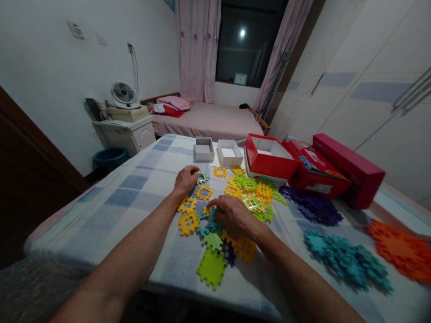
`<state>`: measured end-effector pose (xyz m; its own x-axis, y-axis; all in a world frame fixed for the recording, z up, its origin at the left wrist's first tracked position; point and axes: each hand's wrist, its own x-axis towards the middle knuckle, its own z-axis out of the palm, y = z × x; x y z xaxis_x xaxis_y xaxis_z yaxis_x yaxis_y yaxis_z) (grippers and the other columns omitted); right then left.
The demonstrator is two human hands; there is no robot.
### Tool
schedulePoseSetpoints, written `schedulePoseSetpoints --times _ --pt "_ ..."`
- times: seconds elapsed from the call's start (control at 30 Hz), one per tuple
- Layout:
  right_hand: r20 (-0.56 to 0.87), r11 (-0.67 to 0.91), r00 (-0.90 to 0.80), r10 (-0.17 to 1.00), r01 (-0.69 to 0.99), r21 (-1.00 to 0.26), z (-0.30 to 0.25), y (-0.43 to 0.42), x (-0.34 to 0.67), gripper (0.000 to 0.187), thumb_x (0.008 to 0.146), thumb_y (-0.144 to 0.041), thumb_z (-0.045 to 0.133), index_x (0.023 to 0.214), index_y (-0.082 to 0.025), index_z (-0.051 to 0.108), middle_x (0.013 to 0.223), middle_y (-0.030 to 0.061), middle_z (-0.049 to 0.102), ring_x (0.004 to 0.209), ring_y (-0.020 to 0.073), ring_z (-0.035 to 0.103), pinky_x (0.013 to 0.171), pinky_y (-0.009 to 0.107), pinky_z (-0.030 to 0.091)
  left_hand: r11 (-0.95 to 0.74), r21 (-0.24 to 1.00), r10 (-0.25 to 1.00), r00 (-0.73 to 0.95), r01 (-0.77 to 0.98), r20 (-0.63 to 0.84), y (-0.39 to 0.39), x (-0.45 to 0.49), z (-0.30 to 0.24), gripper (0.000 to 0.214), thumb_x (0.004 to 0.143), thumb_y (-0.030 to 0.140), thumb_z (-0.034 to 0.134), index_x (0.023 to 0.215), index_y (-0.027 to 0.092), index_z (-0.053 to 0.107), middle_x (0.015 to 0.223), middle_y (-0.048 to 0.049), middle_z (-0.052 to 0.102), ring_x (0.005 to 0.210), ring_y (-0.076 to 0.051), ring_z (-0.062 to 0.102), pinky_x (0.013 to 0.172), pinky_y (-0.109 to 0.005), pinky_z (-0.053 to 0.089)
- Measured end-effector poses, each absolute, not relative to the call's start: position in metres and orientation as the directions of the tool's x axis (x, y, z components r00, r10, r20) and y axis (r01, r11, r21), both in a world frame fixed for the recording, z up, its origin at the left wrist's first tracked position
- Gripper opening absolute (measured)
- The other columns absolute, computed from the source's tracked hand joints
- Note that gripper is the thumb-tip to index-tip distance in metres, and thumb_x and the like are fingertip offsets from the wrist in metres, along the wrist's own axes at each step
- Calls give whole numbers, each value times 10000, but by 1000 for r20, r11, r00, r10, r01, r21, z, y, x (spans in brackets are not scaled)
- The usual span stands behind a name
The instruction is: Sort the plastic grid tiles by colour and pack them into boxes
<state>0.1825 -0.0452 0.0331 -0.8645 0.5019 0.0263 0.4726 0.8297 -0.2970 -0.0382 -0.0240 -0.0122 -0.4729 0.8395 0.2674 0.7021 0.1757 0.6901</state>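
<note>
Your right hand (233, 212) pinches a teal piece (212, 219), in from the near edge of the table (111, 193); your left hand (186, 180) meets a green frame (202, 180), farther in, can't tell if gripped.

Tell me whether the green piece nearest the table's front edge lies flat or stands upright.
Flat: the green piece lies with its broad face turned up on the checked cloth.

Beyond the far edge of the table (111, 233), a pink-sheeted bed (215, 117) stands below a dark window (251, 56) with pink curtains (197, 54); a bright light (242, 32) shows in it. Off the far left corner are a white cabinet (144, 137) and a bin (111, 158). A white wall (97, 67) lies past the left edge, a pale wardrobe (340, 58) past the right; speckled floor (40, 291) shows below.
</note>
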Motion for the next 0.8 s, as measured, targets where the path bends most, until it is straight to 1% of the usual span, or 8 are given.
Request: schedulePoseSetpoints --times 0.1,0.17,0.3,0.37,0.5,0.57,0.67,0.8 --pt "55 697 -702 710 689 -195 35 -38 187 286 794 -136 483 1003 -168 675 951 109 669 897 198 593 760 269 399 172 690 842 -469 703 268 -23 -38 -13 291 759 218 489 972 176 682 964 -56 711 883 -176 635 830 -274 475" --pt "68 640 -645 761 729 -244 39 -35 190 274 790 -151 493 995 -160 675 956 109 680 883 197 607 745 263 407 173 691 841 -471 702 267 -23 -38 -13 293 757 221 488 972 177 682 958 -54 712 877 -175 637 822 -272 477" --pt "5 734 -843 537 465 -496 42 -46 189 329 762 -184 535 1057 -245 668 896 7 699 769 134 621 692 211 413 177 692 839 -475 700 265 -24 -38 -13 297 761 226 483 976 179 682 961 -53 711 880 -174 637 827 -271 475" --pt "-26 767 -896 443 394 -507 40 -53 186 369 726 -170 554 1059 -279 668 921 -6 702 795 141 630 702 214 417 178 692 840 -474 699 263 -24 -38 -12 298 761 226 484 979 178 681 962 -54 711 885 -175 636 830 -272 474" --pt "-4 732 -774 634 601 -321 34 -53 183 352 736 -140 515 1028 -235 687 988 72 702 928 218 630 766 286 426 177 693 843 -471 699 260 -23 -39 -13 300 760 230 485 981 175 680 971 -59 708 888 -180 635 822 -274 476" --pt "15 698 -728 685 650 -300 33 -51 184 337 771 -167 511 1059 -216 677 1001 88 699 928 222 631 773 294 427 178 694 843 -472 697 258 -23 -39 -14 297 759 232 487 979 179 681 966 -57 710 880 -181 637 817 -276 478" --pt "-11 745 -806 592 552 -374 34 -55 183 348 803 -292 562 1141 -247 635 941 54 701 858 191 631 726 262 420 180 696 841 -476 695 257 -23 -39 -14 296 759 236 492 981 185 681 959 -53 712 877 -178 638 821 -275 477" --pt "-8 804 -861 508 478 -353 35 -66 177 310 770 -370 622 1048 -238 660 916 61 652 839 191 582 679 263 389 177 696 842 -473 696 260 -24 -37 -12 301 762 233 487 986 176 680 965 -60 709 888 -178 637 830 -275 475"
